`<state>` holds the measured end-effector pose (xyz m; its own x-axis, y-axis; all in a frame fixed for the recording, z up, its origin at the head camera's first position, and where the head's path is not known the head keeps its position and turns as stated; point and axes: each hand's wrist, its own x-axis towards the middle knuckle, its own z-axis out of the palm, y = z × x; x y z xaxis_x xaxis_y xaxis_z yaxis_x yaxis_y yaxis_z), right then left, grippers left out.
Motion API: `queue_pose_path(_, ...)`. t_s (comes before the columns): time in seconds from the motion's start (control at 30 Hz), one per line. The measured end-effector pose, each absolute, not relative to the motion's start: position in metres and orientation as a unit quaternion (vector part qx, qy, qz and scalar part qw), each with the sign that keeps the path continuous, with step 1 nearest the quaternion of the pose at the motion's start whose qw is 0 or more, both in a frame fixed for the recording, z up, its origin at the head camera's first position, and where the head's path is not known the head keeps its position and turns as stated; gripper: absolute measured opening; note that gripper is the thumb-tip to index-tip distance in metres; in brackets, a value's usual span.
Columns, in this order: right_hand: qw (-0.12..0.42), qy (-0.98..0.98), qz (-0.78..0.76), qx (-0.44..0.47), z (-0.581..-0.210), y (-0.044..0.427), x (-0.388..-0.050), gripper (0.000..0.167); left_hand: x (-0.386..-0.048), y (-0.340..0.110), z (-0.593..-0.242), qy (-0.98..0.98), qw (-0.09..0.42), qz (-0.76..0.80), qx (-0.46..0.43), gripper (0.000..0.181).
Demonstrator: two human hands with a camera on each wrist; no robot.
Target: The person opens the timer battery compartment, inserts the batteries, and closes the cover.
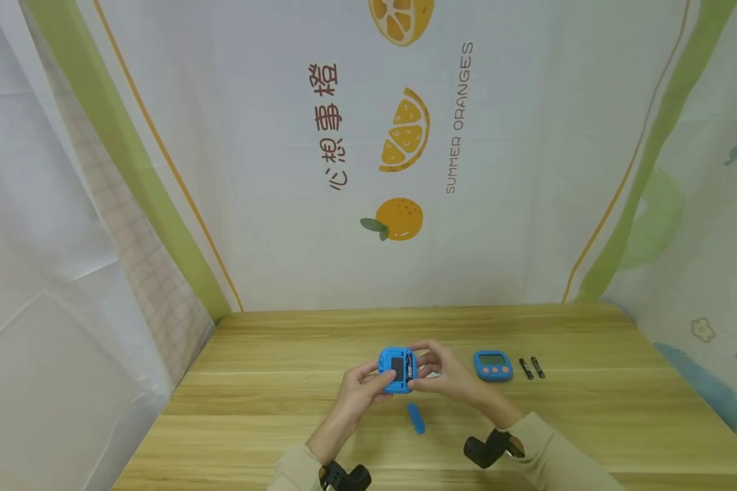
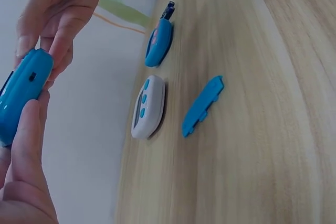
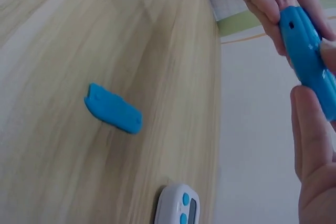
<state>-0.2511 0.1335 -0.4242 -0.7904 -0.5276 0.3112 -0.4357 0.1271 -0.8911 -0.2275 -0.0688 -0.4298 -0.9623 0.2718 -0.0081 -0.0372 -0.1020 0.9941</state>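
Observation:
A blue digital timer (image 1: pixel 398 368) is held up over the table, its back facing me and its battery bay uncovered. Dark batteries (image 1: pixel 410 368) show in the bay along its right side. My left hand (image 1: pixel 357 394) grips the left side, thumb across the back. With thumb and index finger, my right hand (image 1: pixel 447 375) pinches the timer's right side at the top and bottom corners. On the wood below lies the blue battery cover (image 1: pixel 416 418), also seen in the left wrist view as a tabbed strip (image 2: pixel 203 106).
To the right lie a second blue timer (image 1: pixel 493 366) with pink buttons and two loose black batteries (image 1: pixel 531 368). A white timer (image 2: pixel 148 107) with blue buttons sits beyond the cover, mostly hidden by my right hand in the head view. Printed curtains (image 1: pixel 270 259) surround the table.

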Motion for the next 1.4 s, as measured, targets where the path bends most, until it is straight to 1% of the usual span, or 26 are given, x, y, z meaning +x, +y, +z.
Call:
queue_pose_path(0.1,0.046,0.737,-0.586,-0.334,-0.427,0.134,-0.251,0.051,-0.227,-0.070,-0.431,0.667,0.107,0.732,0.090,0.047)
queue_pose_path(0.27,0.038,0.721,-0.590,-0.362,-0.430,0.136,-0.252,0.049,-0.226,-0.070,-0.431,0.664,0.105,0.734,0.091,0.048)
queue_pose_path(0.37,0.058,0.724,-0.594,-0.347,-0.428,0.137,-0.252,0.054,-0.227,-0.071,-0.431,0.661,0.103,0.738,0.089,0.047)
queue_pose_path(0.5,0.092,0.732,-0.611,-0.288,-0.429,0.140,-0.253,0.060,-0.229,-0.073,-0.430,0.653,0.086,0.748,0.082,0.047)
queue_pose_path(0.6,0.101,0.730,-0.618,-0.273,-0.434,0.145,-0.253,0.057,-0.230,-0.076,-0.427,0.650,0.075,0.753,0.075,0.048)
queue_pose_path(0.8,0.110,0.747,-0.591,-0.284,-0.458,0.149,-0.252,0.051,-0.230,-0.080,-0.423,0.651,0.076,0.752,0.074,0.049)
queue_pose_path(0.93,0.155,0.762,-0.570,-0.268,-0.473,0.146,-0.246,0.052,-0.230,-0.080,-0.424,0.653,0.078,0.749,0.078,0.050)
queue_pose_path(1.03,0.173,0.772,-0.553,-0.262,-0.480,0.144,-0.244,0.051,-0.231,-0.079,-0.425,0.652,0.081,0.750,0.079,0.050)
queue_pose_path(1.4,0.151,0.823,-0.470,-0.283,-0.492,0.139,-0.250,0.048,-0.228,-0.077,-0.424,0.649,0.088,0.752,0.079,0.045)
